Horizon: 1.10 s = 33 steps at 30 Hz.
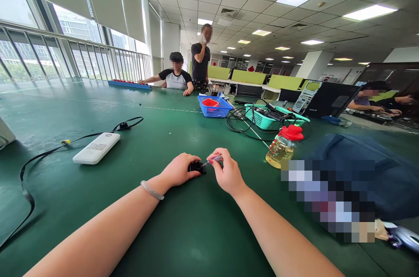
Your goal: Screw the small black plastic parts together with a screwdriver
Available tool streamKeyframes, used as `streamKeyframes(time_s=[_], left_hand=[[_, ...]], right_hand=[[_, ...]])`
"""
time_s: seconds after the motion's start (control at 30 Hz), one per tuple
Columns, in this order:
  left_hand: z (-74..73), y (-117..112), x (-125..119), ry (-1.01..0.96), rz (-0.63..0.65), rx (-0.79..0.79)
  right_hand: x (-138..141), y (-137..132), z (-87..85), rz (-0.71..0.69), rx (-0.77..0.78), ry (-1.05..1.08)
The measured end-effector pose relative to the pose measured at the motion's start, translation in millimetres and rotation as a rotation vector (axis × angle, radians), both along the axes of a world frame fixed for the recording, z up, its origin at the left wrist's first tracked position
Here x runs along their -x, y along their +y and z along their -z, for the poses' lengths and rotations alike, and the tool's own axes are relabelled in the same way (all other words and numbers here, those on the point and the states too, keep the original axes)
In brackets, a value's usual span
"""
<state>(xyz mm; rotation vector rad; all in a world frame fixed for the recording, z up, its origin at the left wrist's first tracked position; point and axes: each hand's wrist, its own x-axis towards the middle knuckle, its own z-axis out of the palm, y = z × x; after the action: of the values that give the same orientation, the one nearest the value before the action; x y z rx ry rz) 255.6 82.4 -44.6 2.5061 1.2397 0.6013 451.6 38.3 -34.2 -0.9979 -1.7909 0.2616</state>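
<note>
Here we are at the centre of the frame, and both hands are busy over the green counter (196, 233)! The left hand (179, 169), grey bangle at the wrist, has its fingers curled in and nearly closed around a small black part (197, 166), pinning it low against the counter. In from the right comes the right hand (229, 172), thumb and fingers pinched tight on a slim screwdriver (215, 159) with a clear-looking handle, its shaft slanting down to the left, tip right at the black part; whether it's seated in anything is too small to call.

Out to the left of the frame, a white power bank (97, 148) lies flat, with a black strap (28, 196) curving past it. Right of centre stands a jar (280, 149) with a red lid and yellowish liquid, and just behind it a teal basket (262, 120) brims with black cables. Beside that, a blue basket (214, 111) carries a red tray (210, 102). A dark blue bag (376, 181) slumps at the lower right, and up top, one person sits (175, 77) and another stands (200, 59) by the far edge.
</note>
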Motion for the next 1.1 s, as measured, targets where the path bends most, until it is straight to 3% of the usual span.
streamKeyframes(time_s=[0.23,0.43,0.53,0.67,0.73,0.83,0.97,1.1], left_hand=[[-4.7,-5.7,-1.4,-0.113,-0.068,-0.12],[-3.3,-9.6,-0.8,0.188,-0.311,-0.209],[-3.4,-12.3,0.3,0.296,-0.335,-0.169],[-5.2,-12.6,-0.7,0.28,-0.356,-0.157],[-4.7,-11.0,-1.9,0.21,-0.32,-0.121],[-1.4,-9.3,-4.8,0.079,-0.135,-0.054],[3.1,-12.6,-14.7,0.08,0.06,-0.054],[3.6,-19.8,-29.9,0.116,0.089,-0.069]], right_hand=[[-22.2,12.9,-1.3,0.234,-0.2,0.222],[-42.4,28.5,6.6,0.367,-0.101,0.189],[-41.3,29.6,9.6,0.345,-0.042,0.185],[-29.9,24.8,9.2,0.204,0.002,0.172],[-24.1,21.3,7.9,0.118,0.009,0.177],[-20.8,19.0,6.4,0.076,-0.027,0.225],[-28.7,25.6,8.2,0.164,-0.099,0.387],[-39.1,36.4,13.4,0.247,-0.088,0.503]])
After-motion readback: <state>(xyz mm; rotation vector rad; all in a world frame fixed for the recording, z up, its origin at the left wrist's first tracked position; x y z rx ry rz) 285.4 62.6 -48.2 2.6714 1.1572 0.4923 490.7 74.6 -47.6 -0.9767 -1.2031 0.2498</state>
